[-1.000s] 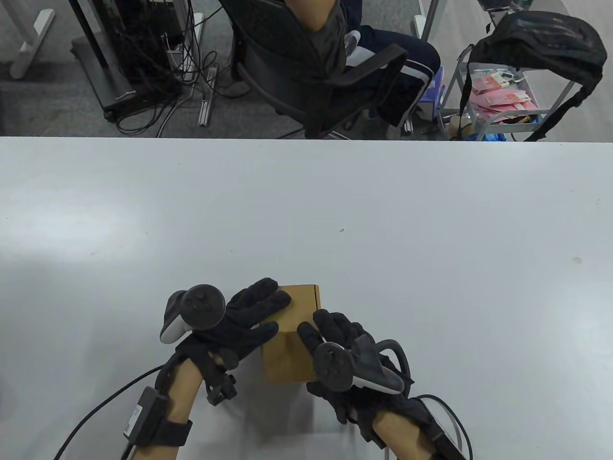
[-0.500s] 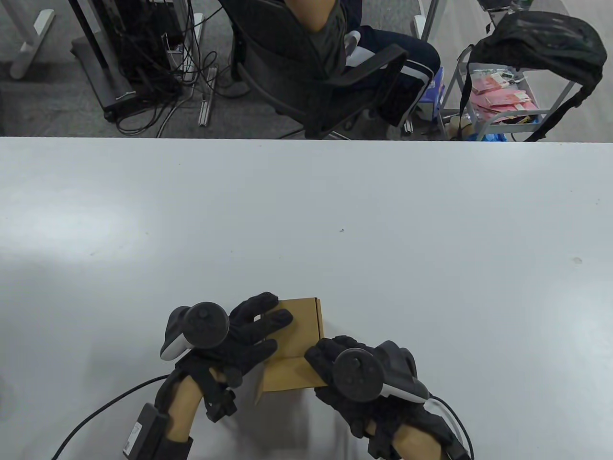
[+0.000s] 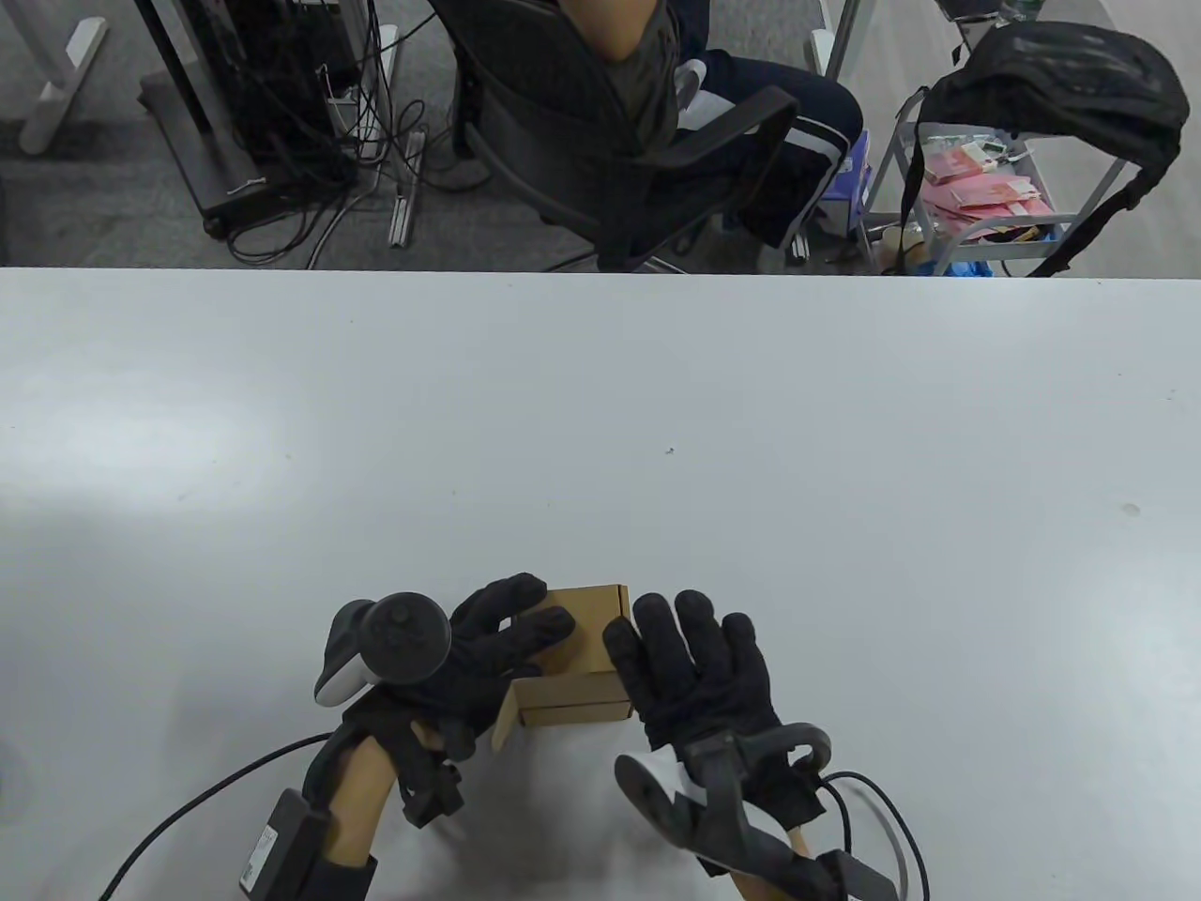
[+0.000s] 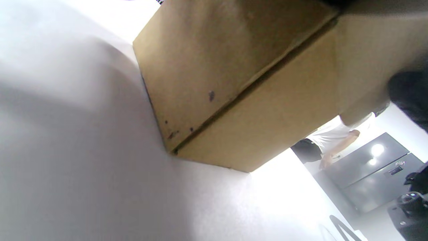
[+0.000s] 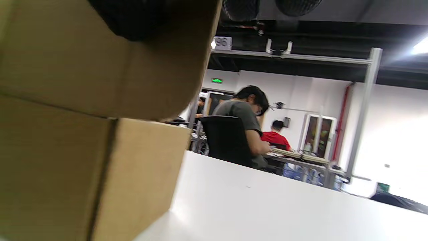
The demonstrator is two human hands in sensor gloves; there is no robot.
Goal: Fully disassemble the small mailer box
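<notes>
White and bare around the work, the table [image 3: 844, 450] stretched away to an office floor where a seated person in a black chair [image 3: 610, 169] and a metal cart [image 3: 985, 206] under a dark bag [image 3: 1060, 84] stood beyond its far edge. Near the table's front edge, a little left of centre, sat the small mailer box [image 3: 582, 648] of brown cardboard, resting on the surface, with a flap [image 3: 507, 718] standing out from its front-left corner. The left hand [image 3: 469, 648] lay over the box's left side with fingers spread flat across the top, pressing rather than curled around anything. The right hand [image 3: 699, 671] rested against the box's right side, fingers extended and together, palm down; whether it actually gripped the cardboard could not be told. Each hand carried a tracker on its back. From the left wrist view the box [image 4: 240, 83] showed a dark seam between two panels, and the right wrist view showed its cardboard wall [image 5: 83, 150] close up.
</notes>
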